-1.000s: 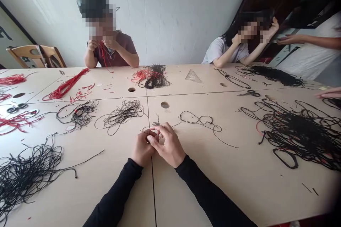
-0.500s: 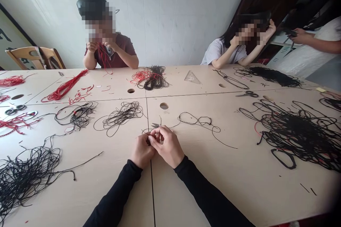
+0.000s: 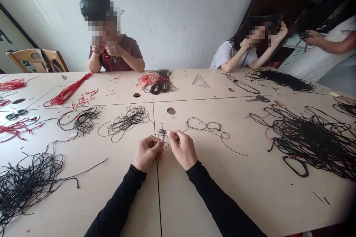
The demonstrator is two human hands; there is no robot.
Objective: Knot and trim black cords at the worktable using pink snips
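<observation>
In the head view my left hand [image 3: 148, 152] is closed on a thin black cord [image 3: 162, 129], pinched between thumb and fingers. One end of it stands up above the fingertips, and a small loop hangs at their right. My right hand [image 3: 183, 149] is just to the right, a small gap away, with thumb and forefinger pinched together. Whatever lies in that pinch is too small to make out. Behind the fingertips lie small scissors [image 3: 161, 132], partly hidden by the hands and cord.
Loose black cord [image 3: 205, 125] lies ahead on the right, and a thin black bundle [image 3: 129, 120] on the left. Bigger black tangles [image 3: 25, 181] flank both sides. Scissors [image 3: 258, 99] rest at the right. Across the table [image 3: 211, 192] sit two people, one handling red cord.
My hands were together at the cord; now my right hand has drawn away to the right. The left still holds the cord, whose end and loop now show.
</observation>
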